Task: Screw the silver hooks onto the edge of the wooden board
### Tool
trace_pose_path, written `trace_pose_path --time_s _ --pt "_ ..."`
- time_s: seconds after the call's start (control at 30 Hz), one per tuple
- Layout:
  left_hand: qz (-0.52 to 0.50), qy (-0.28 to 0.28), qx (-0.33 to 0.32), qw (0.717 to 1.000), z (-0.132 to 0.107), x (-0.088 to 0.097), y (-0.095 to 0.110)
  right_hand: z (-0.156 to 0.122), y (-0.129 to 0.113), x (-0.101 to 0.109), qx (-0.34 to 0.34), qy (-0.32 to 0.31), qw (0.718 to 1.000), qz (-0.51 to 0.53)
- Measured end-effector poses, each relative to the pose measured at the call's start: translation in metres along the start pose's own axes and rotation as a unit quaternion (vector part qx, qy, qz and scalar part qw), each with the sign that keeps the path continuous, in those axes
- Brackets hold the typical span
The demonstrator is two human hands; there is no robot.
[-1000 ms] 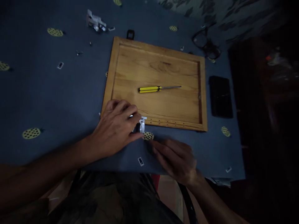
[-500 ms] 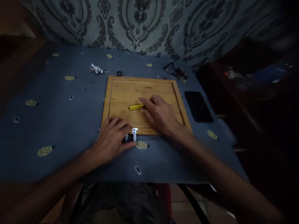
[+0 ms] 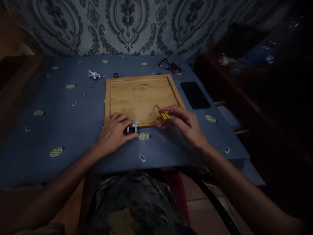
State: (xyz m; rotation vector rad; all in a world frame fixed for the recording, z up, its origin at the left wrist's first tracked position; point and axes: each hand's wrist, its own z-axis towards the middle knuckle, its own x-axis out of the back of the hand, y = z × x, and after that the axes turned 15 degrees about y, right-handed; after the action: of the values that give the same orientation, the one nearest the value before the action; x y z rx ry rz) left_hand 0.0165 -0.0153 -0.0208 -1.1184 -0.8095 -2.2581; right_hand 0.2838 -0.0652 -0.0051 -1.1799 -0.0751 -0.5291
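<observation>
A framed wooden panel [image 3: 139, 94] lies flat on the table. At its near edge my left hand [image 3: 114, 130] holds a silver metal hinge [image 3: 136, 126] between thumb and fingers. Part of the hinge and a dark piece beside it are hidden by that hand. My right hand [image 3: 187, 124] grips a small screwdriver [image 3: 165, 115] with a yellow and black handle, over the panel's near right part. Its thin shaft points up and left, apart from the hinge. Small dark holes show along the panel's near edge.
Another silver hinge [image 3: 94, 74] lies at the back left, with small screws [image 3: 85, 93] nearer. A small black square piece [image 3: 115, 75] sits behind the panel. Eyeglasses [image 3: 170, 66] and a black phone [image 3: 195, 95] lie on the right of the blue patterned tablecloth [image 3: 80, 130].
My right hand has lifted the screwdriver from over the panel's middle, drawn it right and nearer, and turned its shaft away from me. My left hand stays on the hinge. The camera view has shifted.
</observation>
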Motion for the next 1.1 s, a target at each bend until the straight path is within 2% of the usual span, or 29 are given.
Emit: trace_pose_path --time_s 0.07,0.1,0.17,0.23,0.3,0.4,0.5,0.73,0.87,1.1 --pt "0.0 -0.002 0.004 1.0 0.0 0.0 0.0 -0.035 -0.008 0.021 -0.129 -0.026 0.981 0.141" --pt "0.0 -0.003 0.005 1.0 0.0 0.001 0.0 -0.051 -0.01 0.029 -0.162 -0.031 0.972 0.168" --pt "0.003 -0.005 0.004 1.0 0.0 0.001 0.0 -0.078 -0.014 0.04 -0.193 -0.031 0.973 0.123" --pt "0.008 -0.003 0.004 1.0 0.0 0.001 0.0 -0.093 -0.014 0.046 -0.156 -0.039 0.987 0.03" --pt "0.009 0.001 0.005 1.0 0.0 0.001 0.0 -0.099 -0.011 0.049 -0.073 -0.062 0.993 -0.074" --pt "0.008 0.004 0.004 1.0 -0.001 0.0 0.001 -0.092 -0.005 0.05 0.062 -0.092 0.977 -0.18" --pt "0.008 0.007 0.007 1.0 -0.002 0.0 0.002 -0.079 0.001 0.045 0.134 -0.104 0.963 -0.209" --pt "0.007 0.005 0.008 1.0 -0.003 -0.001 0.002 -0.056 0.008 0.019 0.184 -0.125 0.946 -0.236" --pt "0.005 0.002 0.006 1.0 -0.003 -0.001 0.001 -0.047 0.02 0.006 0.221 -0.132 0.945 -0.204" --pt "0.004 0.003 0.009 1.0 -0.004 -0.003 0.001 -0.031 0.032 -0.001 0.266 -0.16 0.94 -0.141"
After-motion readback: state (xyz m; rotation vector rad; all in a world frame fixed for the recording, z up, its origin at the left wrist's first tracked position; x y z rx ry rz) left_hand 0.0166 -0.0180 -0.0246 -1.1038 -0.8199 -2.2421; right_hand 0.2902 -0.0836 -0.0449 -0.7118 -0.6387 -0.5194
